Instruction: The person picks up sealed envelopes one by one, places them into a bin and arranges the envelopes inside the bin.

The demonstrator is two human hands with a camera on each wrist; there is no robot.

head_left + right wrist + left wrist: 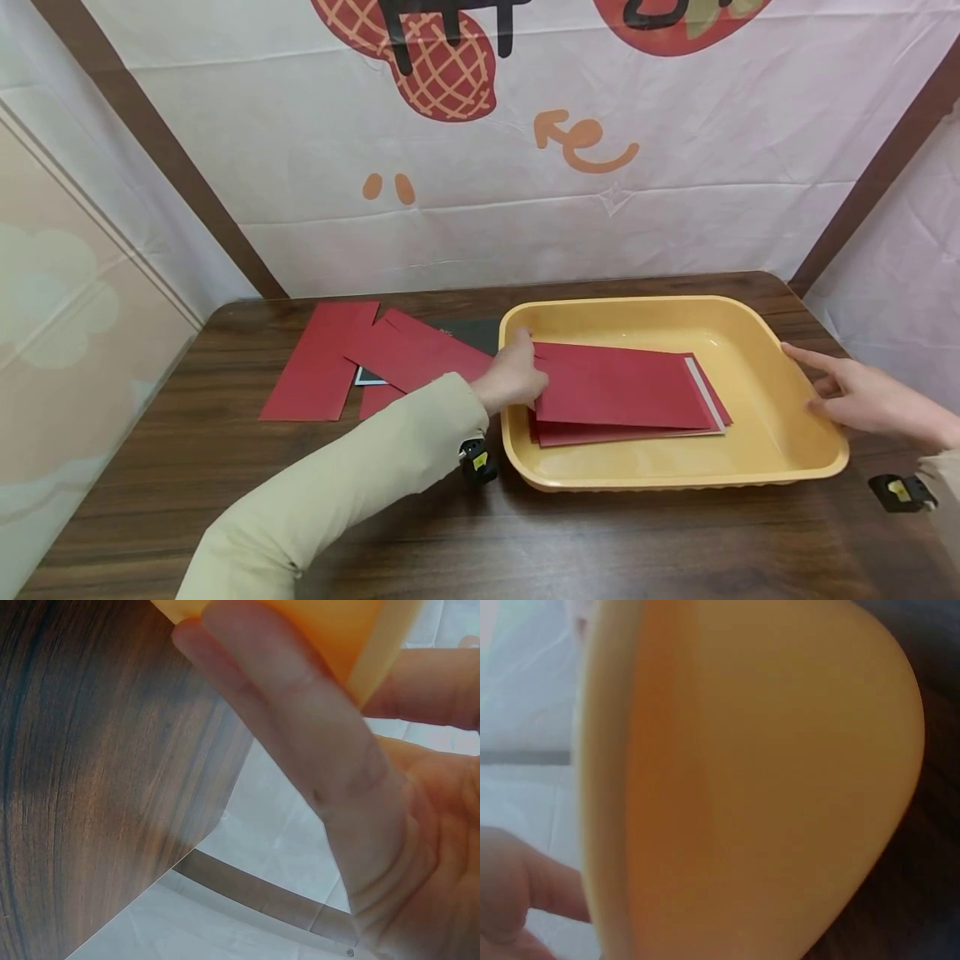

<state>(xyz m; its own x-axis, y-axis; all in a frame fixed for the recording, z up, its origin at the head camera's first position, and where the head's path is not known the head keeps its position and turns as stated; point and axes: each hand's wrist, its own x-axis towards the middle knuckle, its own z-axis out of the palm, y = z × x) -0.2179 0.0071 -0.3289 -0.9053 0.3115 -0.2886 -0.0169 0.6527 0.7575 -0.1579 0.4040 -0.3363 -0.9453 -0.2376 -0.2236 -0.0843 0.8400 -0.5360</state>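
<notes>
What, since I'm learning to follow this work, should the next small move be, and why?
Probably firm up the hold at both ends of the yellow tray, keeping it level: the left hand is at its left rim, the right hand grips its right rim, and the red envelopes inside overlap loosely, so they might slide if it tipped.

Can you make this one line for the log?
yellow tray: red papers inside; left hand: at tray's left rim; right hand: grips right rim; left of tray: more red papers
</notes>
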